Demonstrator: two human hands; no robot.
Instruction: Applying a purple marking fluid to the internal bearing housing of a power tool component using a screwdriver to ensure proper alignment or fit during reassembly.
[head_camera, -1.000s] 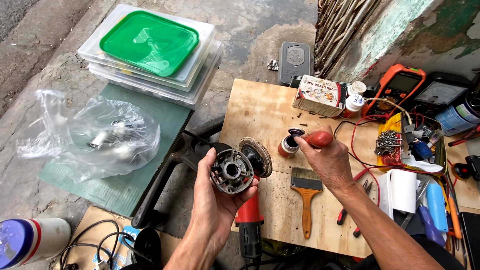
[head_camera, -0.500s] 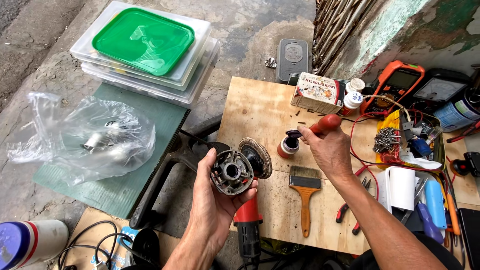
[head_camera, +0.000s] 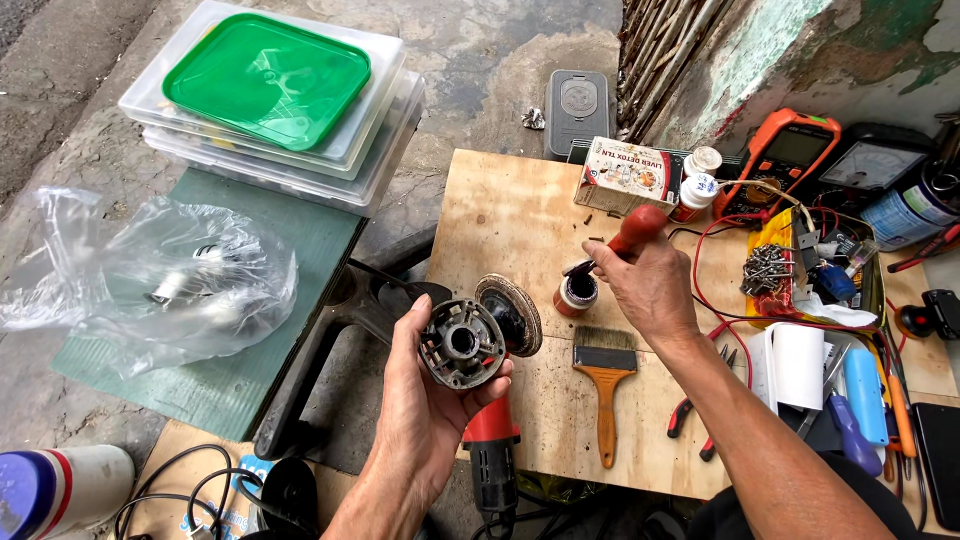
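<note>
My left hand (head_camera: 425, 405) holds up a round grey metal motor housing part (head_camera: 462, 344) with its open face toward me, above a red angle grinder (head_camera: 490, 440) whose disc (head_camera: 512, 312) shows behind the part. My right hand (head_camera: 650, 285) grips a small brush with a red handle (head_camera: 637, 230); its dark tip dips into a small open jar (head_camera: 577, 293) standing on the plywood board (head_camera: 500, 220). A flat paintbrush with an orange handle (head_camera: 605, 385) lies on the board just below the jar.
A small printed carton (head_camera: 625, 175), two little bottles, an orange multimeter (head_camera: 785, 160), a tray of screws and wires (head_camera: 800, 265), a paper roll (head_camera: 797, 365) and pliers crowd the board's right side. Stacked plastic boxes with a green lid (head_camera: 265, 80) and a clear bag (head_camera: 170, 285) lie left.
My right hand has tilted the red-handled brush and lowered its tip into the small jar. The left hand keeps the housing part almost where it was.
</note>
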